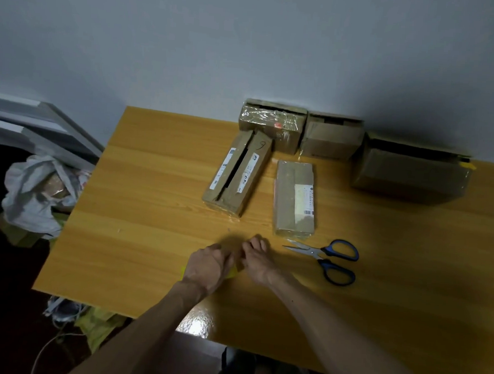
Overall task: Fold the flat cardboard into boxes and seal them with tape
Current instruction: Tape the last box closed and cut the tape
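My left hand (207, 266) lies over a yellow tape roll (233, 272) on the wooden table (142, 198) and grips it; only yellow slivers show at both sides of the hand. My right hand (256, 257) is pressed against the left one, its fingers curled at the roll's far edge. What they pinch is hidden. Beyond the hands lie two long cardboard boxes: one (236, 173) with an open slit along its top, and one taped shut (295, 199) with a white label.
Blue-handled scissors (326, 259) lie open to the right of my hands. Three more cardboard boxes (272, 125) (330, 137) (410, 169) stand along the wall. Left of the table, a white bag (36, 196) and clutter sit on the floor.
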